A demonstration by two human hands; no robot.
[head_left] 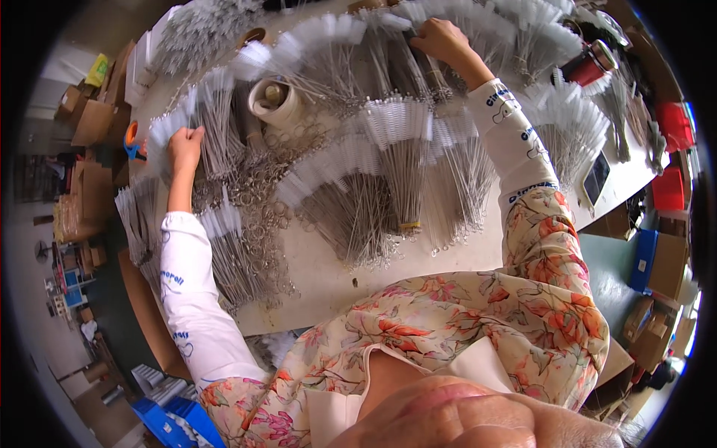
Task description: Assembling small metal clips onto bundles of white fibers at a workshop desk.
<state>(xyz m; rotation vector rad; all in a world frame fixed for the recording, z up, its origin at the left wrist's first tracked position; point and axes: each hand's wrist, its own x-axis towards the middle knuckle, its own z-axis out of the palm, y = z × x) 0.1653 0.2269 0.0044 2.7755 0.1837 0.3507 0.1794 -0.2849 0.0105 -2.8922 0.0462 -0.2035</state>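
Observation:
Many thin wire-stemmed cleaning brushes with white bristle heads lie in fanned bundles on the table. My left hand (pixel 185 145) is closed at the table's left side, beside a brush bundle (pixel 218 127). What its fingers hold, if anything, is hidden. Stretched out to the far side, my right hand (pixel 442 43) has its fingers drawn together over brush stems (pixel 429 71). I cannot make out what is between those fingertips. Between my arms, a dense brush bundle (pixel 401 153) is tied near its lower end, with loose fans of brushes (pixel 336 187) around it.
A pile of small metal rings (pixel 258 187) lies right of my left forearm. A large white tape roll (pixel 272 101) stands beyond it. Orange-handled scissors (pixel 132 138) lie at the left edge, a red flask (pixel 590 63) at the far right, and a phone-like device (pixel 596 179) nearer.

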